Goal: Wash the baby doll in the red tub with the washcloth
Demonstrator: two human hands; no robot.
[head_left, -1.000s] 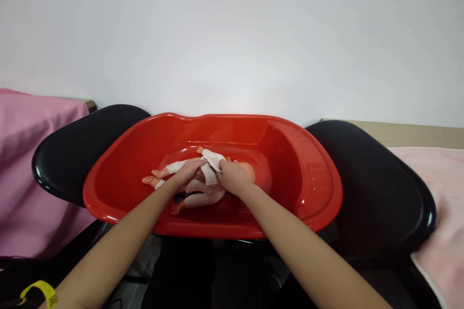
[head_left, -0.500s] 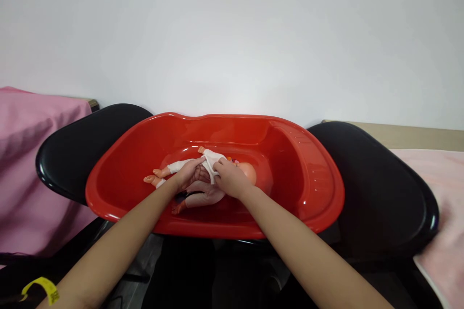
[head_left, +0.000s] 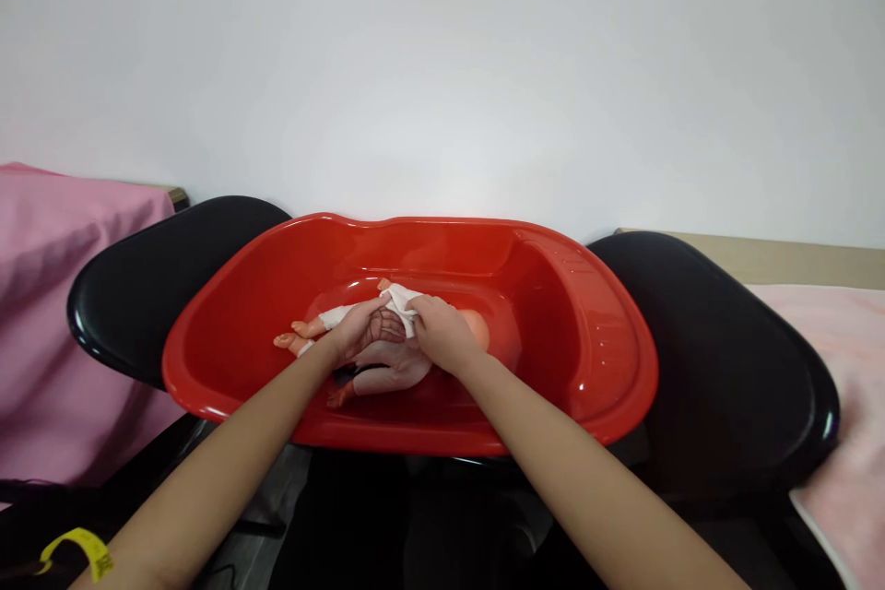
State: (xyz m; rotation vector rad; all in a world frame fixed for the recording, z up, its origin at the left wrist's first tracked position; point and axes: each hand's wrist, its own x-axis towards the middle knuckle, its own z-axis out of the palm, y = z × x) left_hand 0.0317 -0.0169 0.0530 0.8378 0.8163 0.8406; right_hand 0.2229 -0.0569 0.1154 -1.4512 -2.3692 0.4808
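While both hands meet over the doll (head_left: 387, 367) lying in the red tub (head_left: 573, 332), the right hand (head_left: 442, 338) pinches the white cloth (head_left: 401, 302). Left hand (head_left: 359, 329) rests flat on the torso; the doll's long axis runs left-right, head beyond the right hand.

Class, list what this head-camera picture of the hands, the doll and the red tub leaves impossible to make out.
- Plastic baby doll: torso hidden under the left hand and right hand, head view.
- White cloth: mostly covered by both hands; grip unclear.
- Red plastic tub: near inner wall hidden by the forearms.
- Pink cloths: cut off by both side edges.
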